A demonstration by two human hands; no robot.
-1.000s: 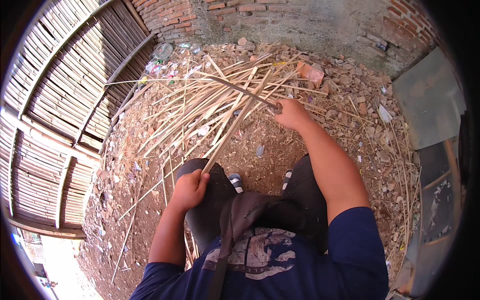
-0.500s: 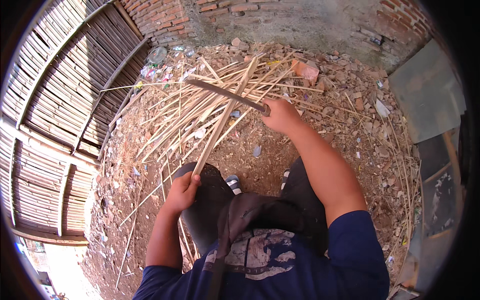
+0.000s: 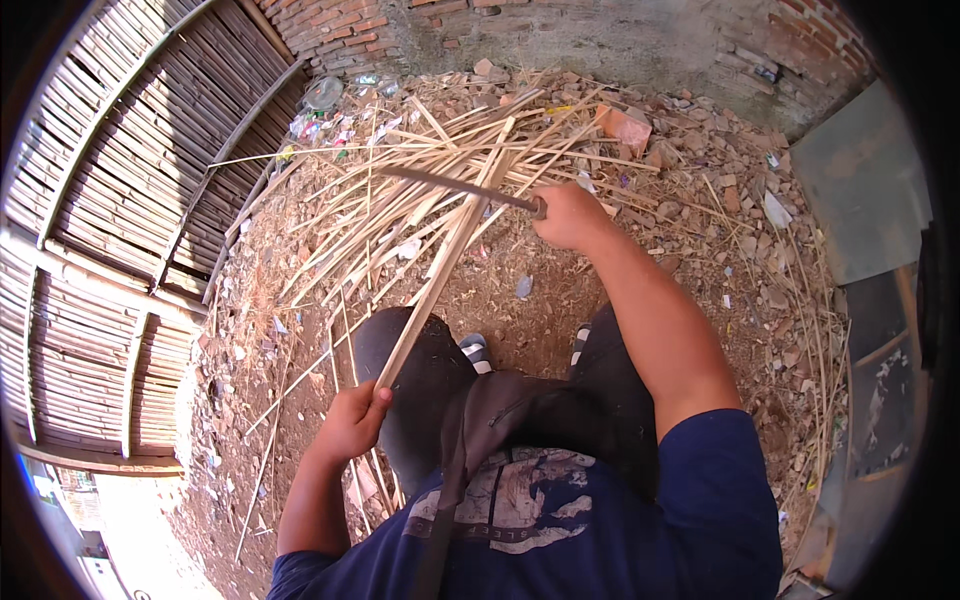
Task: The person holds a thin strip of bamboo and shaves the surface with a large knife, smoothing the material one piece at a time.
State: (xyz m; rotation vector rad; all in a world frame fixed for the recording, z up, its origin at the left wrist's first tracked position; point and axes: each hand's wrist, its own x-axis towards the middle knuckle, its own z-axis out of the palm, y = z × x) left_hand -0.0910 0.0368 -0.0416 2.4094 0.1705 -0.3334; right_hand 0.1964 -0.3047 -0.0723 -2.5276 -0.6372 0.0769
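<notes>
A bamboo strip (image 3: pixel 440 275) is gripped at its near end by the left hand (image 3: pixel 352 420); a blade (image 3: pixel 455 186) is clasped in the right hand (image 3: pixel 572 215), laid across the strip.

brick wall (image 3: pixel 560 40), bamboo fence (image 3: pixel 110 230), rubble (image 3: pixel 700 170)

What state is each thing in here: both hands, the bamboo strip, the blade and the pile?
Left hand: closed around the near end of the bamboo strip.
Right hand: closed on the blade's handle.
Bamboo strip: held slanting up from the left hand toward the pile.
Blade: lying across the strip's far part.
Pile of bamboo strips: loose, scattered on the dirt.
</notes>
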